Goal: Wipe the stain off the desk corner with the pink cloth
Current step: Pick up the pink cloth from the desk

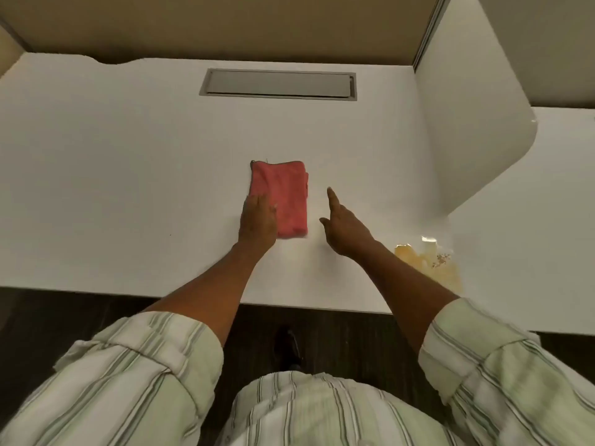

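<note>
Resting flat on the pink cloth's [283, 197] near-left edge, left hand [257, 220] lies open; right hand [346, 228] hovers spread, empty, left of the stain [428, 262] on the table [128, 172].

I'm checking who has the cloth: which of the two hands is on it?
The left hand, flat on the pink cloth. The right hand hovers beside it, touching nothing.

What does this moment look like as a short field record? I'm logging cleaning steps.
cloth: folded pink terry cloth, flat on the white desk, mid-desk
stain: yellowish spill with crumbs, near-right desk corner, not yet wiped
left hand: flat, palm down on the cloth's near-left edge
right hand: open, fingers extended, beside the cloth, apart from it
cloth to stain: apart
</note>
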`<state>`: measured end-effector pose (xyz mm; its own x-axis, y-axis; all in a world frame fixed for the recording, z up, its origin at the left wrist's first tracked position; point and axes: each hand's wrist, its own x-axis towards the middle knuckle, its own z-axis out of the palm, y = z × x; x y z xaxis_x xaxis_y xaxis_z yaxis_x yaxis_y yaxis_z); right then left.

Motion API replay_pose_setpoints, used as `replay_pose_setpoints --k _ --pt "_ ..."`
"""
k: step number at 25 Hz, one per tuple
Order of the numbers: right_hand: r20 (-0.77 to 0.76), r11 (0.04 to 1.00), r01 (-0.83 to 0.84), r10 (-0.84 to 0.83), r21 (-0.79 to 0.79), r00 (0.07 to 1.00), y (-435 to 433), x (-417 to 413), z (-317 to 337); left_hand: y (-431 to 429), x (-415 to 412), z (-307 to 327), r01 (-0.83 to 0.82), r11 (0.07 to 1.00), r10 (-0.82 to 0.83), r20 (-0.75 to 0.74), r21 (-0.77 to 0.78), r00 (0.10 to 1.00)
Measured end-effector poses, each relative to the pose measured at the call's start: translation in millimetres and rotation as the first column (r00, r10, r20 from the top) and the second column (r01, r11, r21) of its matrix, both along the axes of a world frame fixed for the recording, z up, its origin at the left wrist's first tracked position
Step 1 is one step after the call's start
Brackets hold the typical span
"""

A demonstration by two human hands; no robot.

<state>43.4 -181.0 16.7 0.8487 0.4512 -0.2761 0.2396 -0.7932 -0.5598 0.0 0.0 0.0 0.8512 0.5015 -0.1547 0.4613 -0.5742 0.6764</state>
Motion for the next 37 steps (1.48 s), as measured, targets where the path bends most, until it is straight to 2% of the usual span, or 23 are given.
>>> replay_pose_setpoints --k 2,5,10,11,13,14,16,19,21,24,27,29,33,35,37 --pt "-0.091 0.995 0.086 -0.082 0.048 0.992 15.3 1.6 -4.4 15.1 3.3 -2.5 -0.14 0.99 0.14 0.013 -0.024 0.99" --pt "-0.184 0.97 0.227 -0.209 0.084 0.96 38.2 2.0 -14.0 28.7 3.7 -11.3 -0.216 0.972 0.223 -0.072 0.091 0.972" --pt "-0.251 0.925 0.37 -0.341 0.079 0.906 73.7 5.3 -24.8 45.0 12.9 -15.3 -0.305 0.948 0.29 -0.148 -0.09 0.945" --pt "-0.322 0.904 0.423 -0.38 0.07 0.867 76.4 6.1 -27.4 45.9 14.4 -16.0 -0.314 0.939 0.291 -0.158 -0.141 0.944" --pt "-0.534 0.819 0.568 -0.444 0.085 0.72 79.1 8.0 -25.8 48.4 18.7 -15.7 -0.351 0.911 0.31 -0.199 -0.217 0.93" --pt "-0.625 0.784 0.614 -0.432 0.097 0.65 78.2 8.8 -21.9 50.9 21.2 -16.0 -0.382 0.885 0.322 -0.243 -0.265 0.915" --pt "-0.709 0.759 0.635 -0.369 0.144 0.601 71.9 9.9 -14.7 56.4 24.9 -17.4 -0.438 0.8 0.323 -0.32 -0.411 0.891" --pt "-0.752 0.686 0.68 -0.298 0.259 0.587 57.1 2.6 0.6 54.2 24.2 -6.8 -0.457 0.55 0.286 -0.357 -0.699 0.889" --pt "-0.788 0.608 0.726 -0.252 0.322 0.561 42.0 -6.4 10.6 46.1 22.9 1.6 -0.413 0.418 0.259 -0.33 -0.809 0.908" --pt "-0.807 0.467 0.774 -0.187 0.428 0.56 16.9 -24.1 27.1 27.9 21.3 15.9 -0.35 0.389 0.189 -0.298 -0.852 0.936" --pt "-0.852 0.234 0.848 -0.118 0.475 0.51 -5.7 -47.4 49.9 10.0 18.0 31.3 -0.26 0.341 0.004 -0.275 -0.903 0.961" --pt "-0.879 0.085 0.885 -0.102 0.459 0.466 -21.1 -67.8 63.4 -0.2 14.4 38.9 -0.208 0.358 -0.116 -0.265 -0.91 0.957" --pt "-0.931 -0.139 0.925 -0.151 0.353 0.333 -52.9 -108.9 72.8 -17.8 0.3 49.2 -0.142 0.476 -0.226 -0.277 -0.868 0.934" --pt "-0.939 -0.201 0.919 -0.128 0.34 0.319 -69.3 -129.2 74.2 -28.9 -13.7 54.3 -0.116 0.486 -0.264 -0.272 -0.866 0.925" --pt "-0.93 -0.205 0.909 -0.143 0.364 0.34 -82.4 -147.9 76.4 -43.1 -27.7 57.4 -0.077 0.483 -0.331 -0.264 -0.872 0.906"
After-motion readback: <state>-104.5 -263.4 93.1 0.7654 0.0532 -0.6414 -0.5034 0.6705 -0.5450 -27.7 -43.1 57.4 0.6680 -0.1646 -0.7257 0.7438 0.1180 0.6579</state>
